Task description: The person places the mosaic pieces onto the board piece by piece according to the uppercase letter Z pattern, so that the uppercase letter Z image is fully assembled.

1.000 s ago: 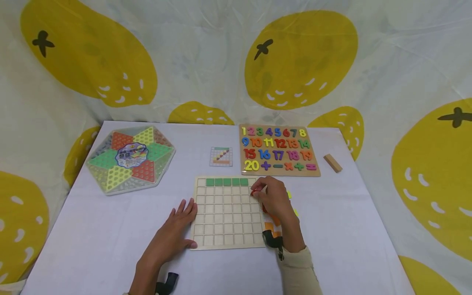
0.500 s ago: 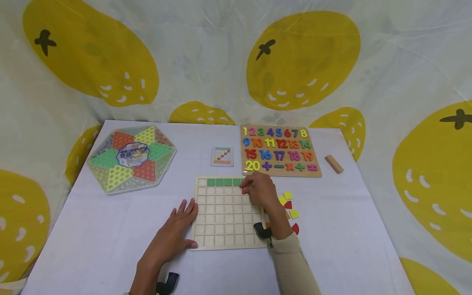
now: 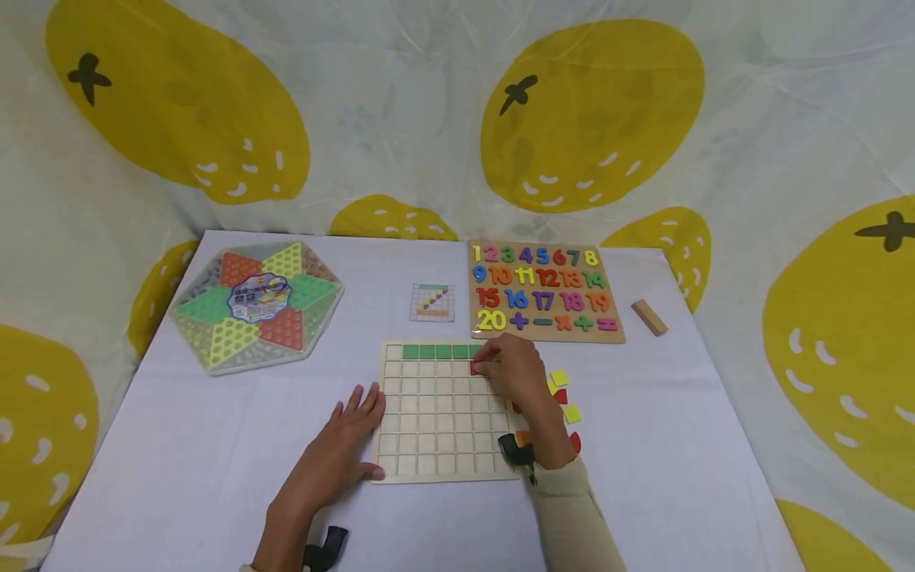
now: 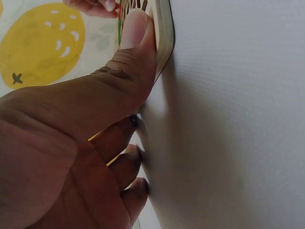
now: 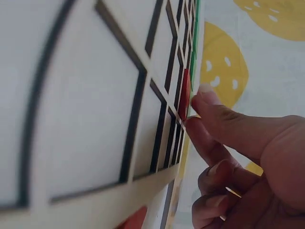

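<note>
The wooden grid board [image 3: 426,421] lies flat on the table, with a row of green square tiles [image 3: 436,352] in its top row. My right hand [image 3: 516,373] is over the board's upper right, its thumb and forefinger pinching a small red piece [image 3: 474,368] at a second-row cell. In the right wrist view that red piece [image 5: 185,94] lies low against the grid at the fingertips; its full outline is hidden. My left hand [image 3: 343,441] rests at the board's left edge, fingers spread, with the thumb [image 4: 136,33] on the lower left corner.
Right of the board lie yellow squares [image 3: 572,414], red fan-shaped pieces [image 3: 575,442] and orange pieces [image 3: 524,438], partly under my right arm. Behind stand a pattern card [image 3: 432,303], a number puzzle [image 3: 546,290] and a wooden block [image 3: 649,318]. A hexagonal checkers set [image 3: 257,306] lies left.
My right hand has moved left from the board's right side to the second-row cell with the red piece, which now sits lower and flatter. My left hand has stayed in place.
</note>
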Available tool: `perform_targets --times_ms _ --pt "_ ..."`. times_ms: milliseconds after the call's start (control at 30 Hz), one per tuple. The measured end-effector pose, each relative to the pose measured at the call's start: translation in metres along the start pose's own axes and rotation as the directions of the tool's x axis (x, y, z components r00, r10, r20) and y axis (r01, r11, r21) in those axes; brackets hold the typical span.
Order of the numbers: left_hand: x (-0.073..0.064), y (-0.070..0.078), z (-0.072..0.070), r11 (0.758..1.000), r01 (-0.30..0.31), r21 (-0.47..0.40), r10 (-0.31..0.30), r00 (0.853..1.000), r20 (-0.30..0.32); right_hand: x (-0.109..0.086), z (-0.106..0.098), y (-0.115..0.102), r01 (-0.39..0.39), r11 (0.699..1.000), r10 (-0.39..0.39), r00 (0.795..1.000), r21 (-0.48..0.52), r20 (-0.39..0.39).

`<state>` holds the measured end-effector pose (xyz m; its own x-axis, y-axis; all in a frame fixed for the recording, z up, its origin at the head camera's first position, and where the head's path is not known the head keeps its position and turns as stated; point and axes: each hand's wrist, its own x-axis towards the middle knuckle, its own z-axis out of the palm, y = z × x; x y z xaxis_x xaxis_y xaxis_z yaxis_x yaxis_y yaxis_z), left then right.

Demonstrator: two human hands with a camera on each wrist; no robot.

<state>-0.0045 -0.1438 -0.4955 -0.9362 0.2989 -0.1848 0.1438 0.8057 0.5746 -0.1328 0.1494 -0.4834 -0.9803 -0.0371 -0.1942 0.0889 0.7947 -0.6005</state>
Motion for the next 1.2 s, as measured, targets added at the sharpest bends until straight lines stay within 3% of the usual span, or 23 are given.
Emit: perform_targets --times_ms 133,300,767,967,1200 --pt "0.001 0.000 0.000 1.000 -0.001 0.004 0.001 1.000 0.001 -0.007 -0.009 0.007 0.010 0.999 -0.009 0.999 0.035 -0.044" --pt "0.001 0.001 0.000 1.000 0.004 0.005 -0.004 1.000 0.004 -0.018 -0.025 0.018 0.012 1.000 -0.011 0.996 0.008 -0.086" --pt "0.000 0.000 -0.001 1.000 -0.014 0.008 0.014 1.000 0.001 -0.036 -0.076 0.070 -0.135 0.991 0.134 0.985 -0.003 -0.105" --pt "0.000 -0.001 0.001 1.000 -0.016 0.006 0.016 1.000 0.001 -0.040 -0.080 0.085 -0.205 0.979 0.204 0.977 -0.011 -0.063" --pt "-0.001 -0.002 0.002 1.000 -0.008 -0.004 0.008 1.000 -0.001 -0.034 -0.069 0.092 -0.235 0.971 0.235 0.972 -0.043 -0.022"
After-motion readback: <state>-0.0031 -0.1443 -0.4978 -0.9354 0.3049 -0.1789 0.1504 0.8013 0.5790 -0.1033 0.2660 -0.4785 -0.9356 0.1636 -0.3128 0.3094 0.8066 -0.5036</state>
